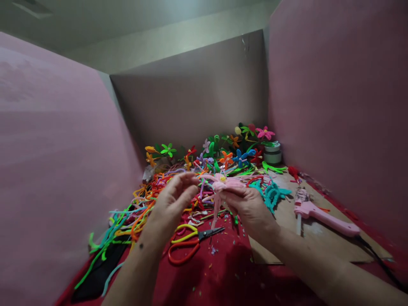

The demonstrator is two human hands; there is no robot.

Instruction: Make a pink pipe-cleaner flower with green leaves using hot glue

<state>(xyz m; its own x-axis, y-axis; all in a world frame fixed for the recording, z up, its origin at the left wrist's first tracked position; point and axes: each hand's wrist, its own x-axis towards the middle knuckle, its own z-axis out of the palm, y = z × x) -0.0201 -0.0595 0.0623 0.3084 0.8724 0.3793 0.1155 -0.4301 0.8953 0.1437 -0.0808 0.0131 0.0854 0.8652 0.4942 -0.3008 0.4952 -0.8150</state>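
Pink panels rise to my left [57,161] and right [338,93], with a greyish panel [197,106] closing the far side. Between them spreads a red cloth [191,289], dusted with tiny bits of fluff. Across its far and left parts sprawls a tangled heap of pipe cleaners [146,208] in orange, green, purple and blue, crowding close behind my hands, which hide some of it. On the right lies a sheet of brown cardboard [334,246]. Along the far side stands a row of fuzzy flowers, a blue one [241,158] among them, and a pale jar [272,154] at its right end.

My right hand [247,206] grasps a pale pink flower between thumb and fingers, near the middle of the scene. My left hand [178,195] is curled at the flower's left petal; I cannot tell whether it pinches or only touches it. On the cardboard rests a pink glue gun [328,219]; any marking on it is too small to read. Turquoise fuzzy pieces [272,194] lie left of it. Snips [204,234] with one yellow and one red handle lie nearer, between my forearms. The pale pink flower [234,182] has long, soft petals, one hanging down, round a small yellow centre [223,179].
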